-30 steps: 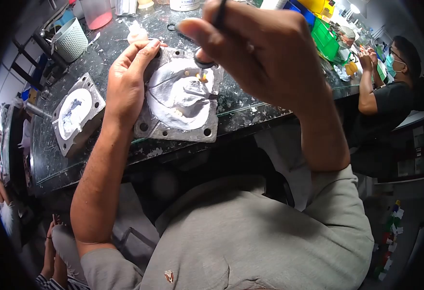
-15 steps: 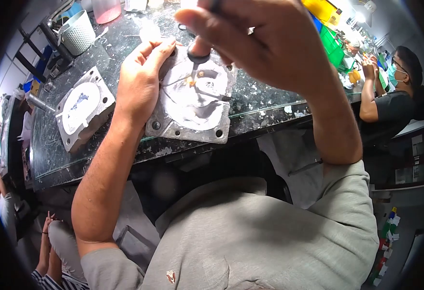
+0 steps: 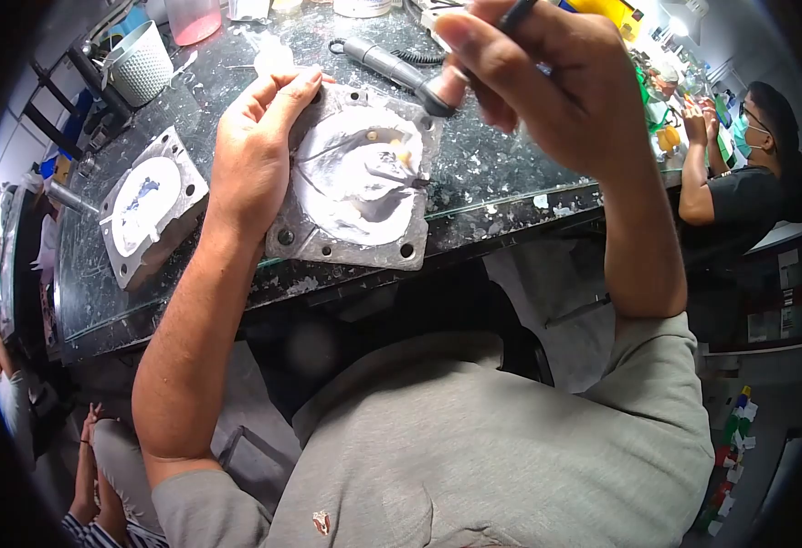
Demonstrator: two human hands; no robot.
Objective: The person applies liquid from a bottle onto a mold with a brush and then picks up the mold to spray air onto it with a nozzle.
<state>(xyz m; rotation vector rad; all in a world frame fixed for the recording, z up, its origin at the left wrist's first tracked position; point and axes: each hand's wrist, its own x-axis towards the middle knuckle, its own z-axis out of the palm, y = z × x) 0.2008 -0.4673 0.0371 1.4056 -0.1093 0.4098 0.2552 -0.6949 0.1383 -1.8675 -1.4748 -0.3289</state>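
Note:
My left hand [image 3: 259, 137] is closed on the left edge of a square grey metal flask half [image 3: 364, 254], thumb on top. White plaster [image 3: 337, 196] fills the flask, with a hollow in the middle and small yellowish spots near the top and right. Corner holes show in its metal rim. Raised to the upper right of the flask, my right hand [image 3: 556, 91] pinches a black-handled tool [image 3: 518, 14]; its working end is hard to make out behind the fingers. A second flask half [image 3: 127, 267], also plaster-filled, rests tilted at the left.
A black cylindrical handpiece [image 3: 378, 59] with a coiled cord lies behind the flask. A white perforated basket [image 3: 142, 73] and a container of pink liquid [image 3: 193, 23] stand at the back left of the black worktop [image 3: 511, 173]. A masked co-worker [image 3: 748, 173] sits at the right.
My right hand has moved right, away from over the flask, with the tool still in it. More of the plaster and the handpiece now show. The left hand has barely shifted.

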